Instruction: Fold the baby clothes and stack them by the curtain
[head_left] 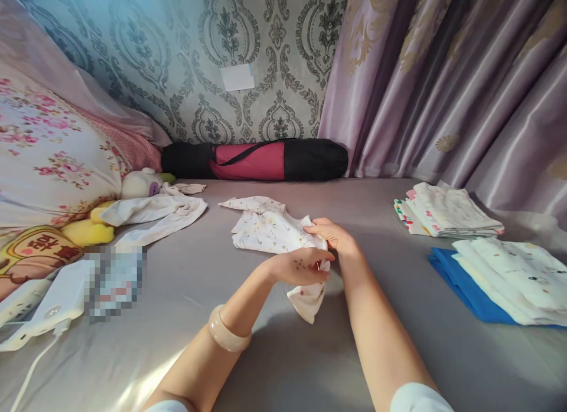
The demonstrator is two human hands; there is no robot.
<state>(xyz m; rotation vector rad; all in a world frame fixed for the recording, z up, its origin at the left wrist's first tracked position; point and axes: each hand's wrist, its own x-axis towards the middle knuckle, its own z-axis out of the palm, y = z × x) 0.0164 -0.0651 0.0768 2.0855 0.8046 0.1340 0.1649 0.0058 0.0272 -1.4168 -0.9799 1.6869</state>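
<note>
A small white garment with a scattered print [261, 229], which looks like a baby top, lies partly on the grey sheet [199, 353] in front of me. Its near edge is lifted between my hands. My left hand [301, 266] pinches the cloth from the near side, and a sleeve-like end hangs below the fingers. On the far right of the garment, my right hand [330, 232] grips its edge, thumb on top. Cloth and fingers partly hide one another there. A pale bangle [229, 329] sits on my left wrist.
Folded printed cloths [456, 211] and another white stack [518, 279] on blue fabric [460, 288] lie to the right. A white garment [163, 214], yellow plush [88, 231] and white power bank [66, 291] are left. A black-and-red bag [252, 161] lies along the wall.
</note>
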